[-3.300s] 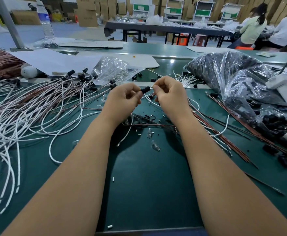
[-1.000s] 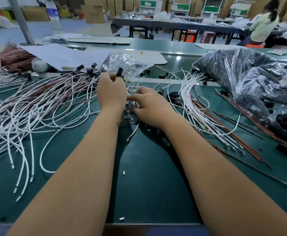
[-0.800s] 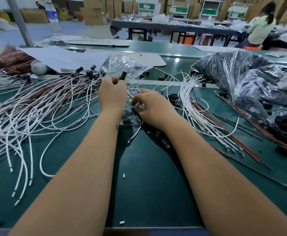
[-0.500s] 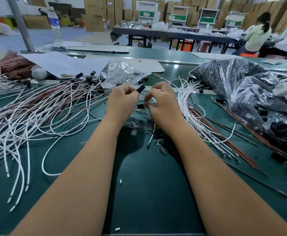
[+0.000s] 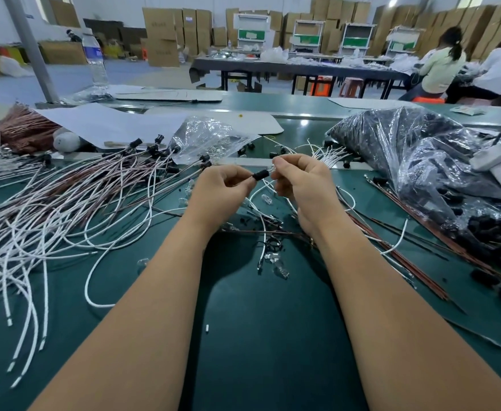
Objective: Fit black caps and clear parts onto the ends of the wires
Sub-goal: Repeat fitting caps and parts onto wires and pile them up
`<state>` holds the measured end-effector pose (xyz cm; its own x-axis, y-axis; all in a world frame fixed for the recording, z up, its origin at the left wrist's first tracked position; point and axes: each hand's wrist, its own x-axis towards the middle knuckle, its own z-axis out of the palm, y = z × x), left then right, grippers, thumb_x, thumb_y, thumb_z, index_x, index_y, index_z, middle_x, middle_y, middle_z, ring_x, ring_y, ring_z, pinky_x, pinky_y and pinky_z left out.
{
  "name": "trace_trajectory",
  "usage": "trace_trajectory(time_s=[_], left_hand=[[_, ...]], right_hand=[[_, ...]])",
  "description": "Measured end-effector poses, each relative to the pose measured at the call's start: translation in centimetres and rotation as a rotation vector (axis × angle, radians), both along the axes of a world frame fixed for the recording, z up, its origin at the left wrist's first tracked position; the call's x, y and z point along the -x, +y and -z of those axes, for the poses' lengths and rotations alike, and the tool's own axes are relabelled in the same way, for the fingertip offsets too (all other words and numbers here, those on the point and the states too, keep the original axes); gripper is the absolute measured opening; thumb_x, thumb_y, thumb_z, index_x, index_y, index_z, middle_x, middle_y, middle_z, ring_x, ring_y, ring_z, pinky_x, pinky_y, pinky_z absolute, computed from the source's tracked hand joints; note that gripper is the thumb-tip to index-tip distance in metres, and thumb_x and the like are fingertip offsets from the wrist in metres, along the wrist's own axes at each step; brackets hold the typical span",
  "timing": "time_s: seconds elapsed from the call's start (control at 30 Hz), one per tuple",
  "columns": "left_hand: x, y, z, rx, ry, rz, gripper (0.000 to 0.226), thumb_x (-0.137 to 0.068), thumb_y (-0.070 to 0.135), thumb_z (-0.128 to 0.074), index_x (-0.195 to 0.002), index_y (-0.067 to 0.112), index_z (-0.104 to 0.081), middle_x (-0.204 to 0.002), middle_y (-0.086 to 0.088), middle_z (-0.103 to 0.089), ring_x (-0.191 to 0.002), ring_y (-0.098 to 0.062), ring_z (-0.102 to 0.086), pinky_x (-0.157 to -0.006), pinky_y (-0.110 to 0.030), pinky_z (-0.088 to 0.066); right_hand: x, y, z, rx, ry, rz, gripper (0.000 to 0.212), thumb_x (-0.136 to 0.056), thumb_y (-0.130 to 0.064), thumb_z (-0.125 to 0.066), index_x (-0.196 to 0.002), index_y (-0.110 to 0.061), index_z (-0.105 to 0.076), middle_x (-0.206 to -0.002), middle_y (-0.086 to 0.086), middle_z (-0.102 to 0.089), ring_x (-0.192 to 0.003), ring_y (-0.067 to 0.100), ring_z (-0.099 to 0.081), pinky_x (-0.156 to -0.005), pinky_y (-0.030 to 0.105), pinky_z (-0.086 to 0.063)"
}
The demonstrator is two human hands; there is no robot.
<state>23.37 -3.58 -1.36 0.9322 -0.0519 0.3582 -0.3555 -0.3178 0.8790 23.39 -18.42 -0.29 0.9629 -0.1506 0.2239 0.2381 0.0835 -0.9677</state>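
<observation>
- The left hand (image 5: pixel 224 189) pinches a black cap (image 5: pixel 260 174) between curled thumb and fingertips, above the table.
- The right hand (image 5: pixel 301 183) pinches a small clear part (image 5: pixel 272 169) with curled fingers; the clear part meets the right end of the black cap.
- Both hands are raised over the green table (image 5: pixel 273 336), close together, with the cap bridging the gap between them.
- A white wire (image 5: pixel 261 229) hangs from the region of the hands down to the table surface; which hand it leaves cannot be told.
- Loose clear pieces (image 5: pixel 277 266) lie on the table below the hands, between the forearms.
- To the left, a large spread of white and brown wires (image 5: pixel 65 209) covers the table; several carry black caps at their far ends.
- Beyond the left hand lies a small clear bag (image 5: pixel 206 137) with clear contents.
- To the right, a bundle of white wires (image 5: pixel 329 152) lies just beyond the right hand, and thin brown wires (image 5: pixel 400 247) run diagonally along the table.
- A large plastic bag of black parts (image 5: pixel 397 149) rests at the right of the table.
- A water bottle (image 5: pixel 95 60) stands upright at the far left.
</observation>
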Motion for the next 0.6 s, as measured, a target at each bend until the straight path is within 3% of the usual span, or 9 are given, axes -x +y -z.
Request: trace_trajectory(time_s=[0.1,0.23,0.6], left_hand=[[-0.20,-0.07,0.02,0.005,0.013,0.012,0.011,-0.090,0.008,-0.064,-0.083,0.013,-0.072,-0.083,-0.024,-0.068,-0.070,-0.020,-0.057,-0.070,-0.028,-0.047],[-0.48,0.02,0.08,0.014,0.009,-0.002,0.012,-0.090,0.010,-0.062,-0.085,0.008,-0.073,-0.080,-0.019,-0.069,-0.066,-0.013,-0.056,-0.059,-0.012,-0.043],[-0.46,0.14,0.15,-0.025,-0.066,-0.024,0.010,-0.087,0.010,-0.064,-0.083,0.012,-0.073,-0.077,-0.019,-0.069,-0.061,-0.013,-0.053,-0.057,-0.019,-0.043]], right_hand=[[0.12,-0.02,0.10,0.014,0.002,0.019,0.011,-0.092,-0.010,-0.061,-0.082,-0.013,-0.065,-0.062,-0.003,-0.061,-0.050,0.009,-0.052,-0.051,0.020,-0.045],[0.17,-0.21,0.12,-0.002,0.010,0.034,0.010,-0.092,-0.009,-0.062,-0.083,-0.013,-0.063,-0.062,-0.004,-0.059,-0.049,0.007,-0.051,-0.051,0.019,-0.046],[0.27,-0.04,-0.06,0.038,-0.001,0.011,0.009,-0.089,-0.007,-0.066,-0.081,-0.011,-0.065,-0.064,-0.001,-0.061,-0.054,0.009,-0.054,-0.055,0.021,-0.049]])
